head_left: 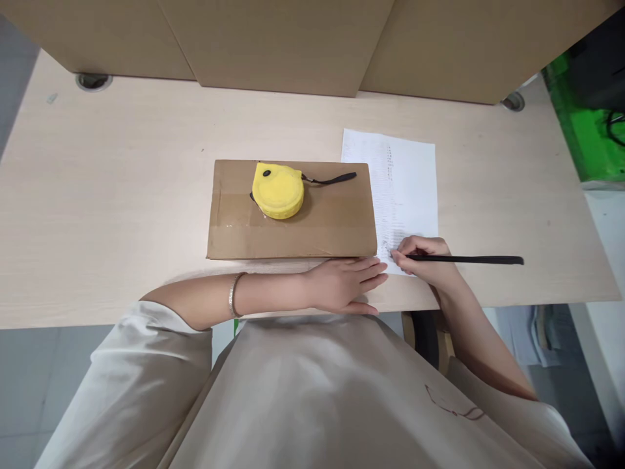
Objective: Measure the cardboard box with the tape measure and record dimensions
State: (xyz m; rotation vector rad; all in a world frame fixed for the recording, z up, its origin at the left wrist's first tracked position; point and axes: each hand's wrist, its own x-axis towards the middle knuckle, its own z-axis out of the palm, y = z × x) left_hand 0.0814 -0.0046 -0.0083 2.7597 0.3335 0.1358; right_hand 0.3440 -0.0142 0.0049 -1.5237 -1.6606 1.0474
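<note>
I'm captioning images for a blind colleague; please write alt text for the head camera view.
A person's right hand holds a black pen over a printed sheet; the left hand lies near the sheet's lower left corner. A yellow tape measure sits on a cardboard box that overlaps the sheet.

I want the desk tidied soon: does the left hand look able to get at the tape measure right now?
Probably yes: the left hand lies flat by the near edge of the box, and the tape measure sits uncovered on top.
</note>
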